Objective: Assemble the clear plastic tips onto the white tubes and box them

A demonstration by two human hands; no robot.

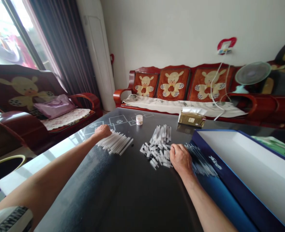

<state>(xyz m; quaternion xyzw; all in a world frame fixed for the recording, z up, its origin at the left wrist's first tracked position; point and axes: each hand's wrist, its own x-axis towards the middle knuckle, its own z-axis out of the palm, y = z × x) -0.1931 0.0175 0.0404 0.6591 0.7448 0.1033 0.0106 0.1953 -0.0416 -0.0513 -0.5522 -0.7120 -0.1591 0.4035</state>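
Observation:
My left hand [102,131] rests curled at the near end of a fanned row of thin white tubes [114,142], and its fingertips are hidden. My right hand [181,158] lies on the dark tabletop [137,199] beside a loose heap of white tubes with black parts [158,151]. Just right of that hand, a motion-blurred spread of similar pieces [200,161] reaches the edge of a blue box lid with a white inside [241,161]. I cannot tell whether either hand grips anything.
A small white jar [139,119] and a gold foil packet [192,118] stand at the table's far side. Red wooden sofas with cushions line the wall and left side, a fan [252,73] stands at the right, and denim shows through the glass top.

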